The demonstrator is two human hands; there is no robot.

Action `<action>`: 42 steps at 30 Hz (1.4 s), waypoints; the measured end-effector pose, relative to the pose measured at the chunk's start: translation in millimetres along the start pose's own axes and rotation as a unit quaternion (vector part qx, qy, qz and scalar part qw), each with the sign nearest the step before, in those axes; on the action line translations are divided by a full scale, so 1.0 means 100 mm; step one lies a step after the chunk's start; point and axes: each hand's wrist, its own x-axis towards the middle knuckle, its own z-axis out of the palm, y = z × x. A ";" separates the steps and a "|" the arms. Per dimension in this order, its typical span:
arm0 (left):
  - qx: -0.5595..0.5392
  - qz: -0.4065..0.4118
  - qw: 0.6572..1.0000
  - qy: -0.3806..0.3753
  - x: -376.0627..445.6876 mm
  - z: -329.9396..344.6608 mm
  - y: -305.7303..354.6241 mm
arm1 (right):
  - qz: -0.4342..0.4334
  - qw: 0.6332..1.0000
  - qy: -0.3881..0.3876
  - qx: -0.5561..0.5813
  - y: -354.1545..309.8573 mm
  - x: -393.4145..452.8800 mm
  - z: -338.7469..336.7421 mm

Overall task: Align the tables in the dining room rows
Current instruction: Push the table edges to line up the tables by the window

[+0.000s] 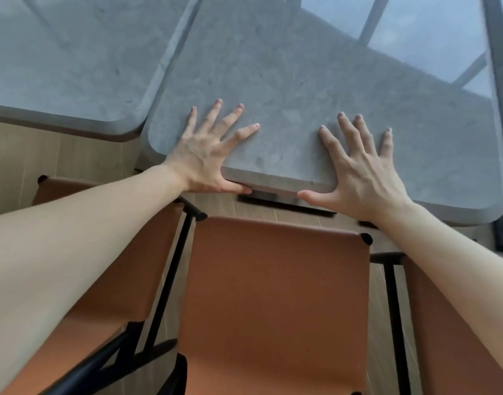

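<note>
grey stone-look table (287,81) sits right in front of the person, near edge over a tan leather chair (273,295). left hand (207,155) and right hand (361,172) both rest on its near edge, fingers spread apart and flat on the top, thumbs hooked down over the edge face. so it's a press-and-clamp hold, not a full wrap. a second grey table (59,67) lies to the left, just beside the first at their near corners, with a narrow gap between them. the two near edges do not line up: the held table's edge reaches closer to the chair and looks skewed to the neighbour's. a window frame (498,81) runs along the right side.

step in hand, as i judge it: squaring this table to its neighbour. next move likely calls for a push away plus a slight twist so the near edges run in one line and the gap evens out. heavy-looking top, so expect a firm, even shove from both hands. watch the chair back under the edge.
</note>
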 end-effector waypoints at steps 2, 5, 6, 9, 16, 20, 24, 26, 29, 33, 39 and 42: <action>0.005 0.001 1.000 0.015 0.00 0.02 0.00 | -0.025 0.999 0.044 0.015 -0.01 -0.04 0.04; 0.017 0.006 0.999 0.032 -0.01 0.05 0.01 | -0.030 0.997 0.068 0.001 -0.02 -0.06 0.08; 0.020 0.008 0.999 0.035 -0.01 0.05 0.02 | -0.024 0.998 0.063 -0.009 -0.02 -0.06 0.09; 0.018 0.006 0.999 0.039 -0.01 0.06 0.02 | 0.003 0.998 0.049 -0.026 -0.06 -0.09 0.11; 0.009 -0.001 0.999 0.052 -0.01 0.08 0.00 | 0.026 0.998 0.044 -0.033 -0.10 -0.09 0.13; -0.003 -0.004 0.999 0.054 -0.02 0.10 0.00 | 0.041 0.998 0.048 -0.023 -0.11 -0.10 0.16; -0.020 -0.010 0.999 0.038 -0.02 0.07 0.00 | 0.049 0.997 0.051 -0.024 -0.14 -0.10 0.18; -0.026 -0.006 0.999 0.046 -0.02 0.08 -0.01 | 0.056 0.996 0.058 -0.029 -0.15 -0.10 0.20; -0.039 0.001 0.998 0.056 -0.04 0.08 0.00 | 0.055 0.996 0.059 -0.037 -0.17 -0.10 0.20; -0.044 -0.003 0.998 0.053 -0.05 0.07 0.01 | 0.056 0.995 0.075 -0.047 -0.16 -0.07 0.22; -0.032 0.000 0.998 0.062 -0.04 0.06 0.01 | 0.036 0.988 0.131 -0.074 -0.12 -0.05 0.28; -0.037 0.005 0.997 0.063 -0.01 0.06 -0.01 | 0.023 0.986 0.147 -0.074 -0.11 -0.02 0.29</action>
